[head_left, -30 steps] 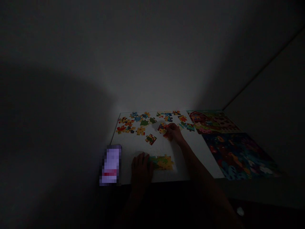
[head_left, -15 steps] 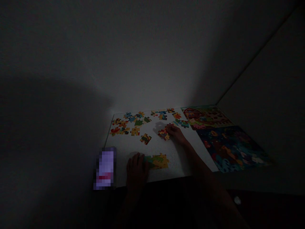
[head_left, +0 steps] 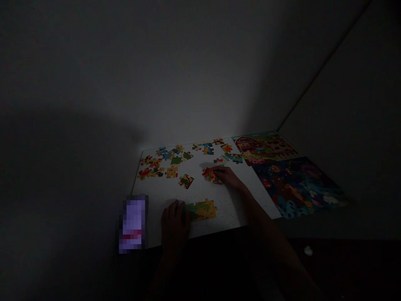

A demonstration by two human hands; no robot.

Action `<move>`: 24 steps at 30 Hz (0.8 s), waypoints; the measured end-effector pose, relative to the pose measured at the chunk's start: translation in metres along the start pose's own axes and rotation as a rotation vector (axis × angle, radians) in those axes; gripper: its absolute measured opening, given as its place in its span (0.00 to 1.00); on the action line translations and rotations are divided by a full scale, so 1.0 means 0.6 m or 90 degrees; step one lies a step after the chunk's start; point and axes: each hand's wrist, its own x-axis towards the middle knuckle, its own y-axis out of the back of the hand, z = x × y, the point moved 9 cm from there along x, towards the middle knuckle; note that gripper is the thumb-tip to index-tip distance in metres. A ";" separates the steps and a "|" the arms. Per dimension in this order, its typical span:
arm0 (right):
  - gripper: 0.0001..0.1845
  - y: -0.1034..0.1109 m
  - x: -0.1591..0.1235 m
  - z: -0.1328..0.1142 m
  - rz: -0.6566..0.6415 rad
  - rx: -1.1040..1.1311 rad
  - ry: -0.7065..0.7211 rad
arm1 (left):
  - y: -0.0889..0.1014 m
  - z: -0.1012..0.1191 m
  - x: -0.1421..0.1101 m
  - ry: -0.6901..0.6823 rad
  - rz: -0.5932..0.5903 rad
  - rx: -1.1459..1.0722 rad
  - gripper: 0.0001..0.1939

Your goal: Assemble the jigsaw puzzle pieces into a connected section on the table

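My right hand (head_left: 227,176) grips a small cluster of red and yellow jigsaw pieces (head_left: 210,175) in the middle of the white board (head_left: 200,190). Near the front edge, my left hand (head_left: 174,222) rests with its fingers against the left end of a joined green and yellow jigsaw section (head_left: 202,210). A loose jigsaw piece (head_left: 186,181) lies between my hands and further from me. Several other loose pieces (head_left: 166,158) are scattered across the back of the board.
Two picture panels lie to the right, a barn scene (head_left: 265,148) and a dark blue scene (head_left: 296,186). A lit phone (head_left: 133,223) with a blurred screen lies left of the board. Walls rise behind and to the right. The room is dim.
The whole view has shifted left and slightly up. My right hand has closed in over the red and yellow pieces. My left hand remains at the joined section.
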 end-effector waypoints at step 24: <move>0.15 0.012 -0.037 -0.004 -0.128 -0.043 -0.040 | -0.007 -0.004 0.002 0.002 -0.012 -0.023 0.18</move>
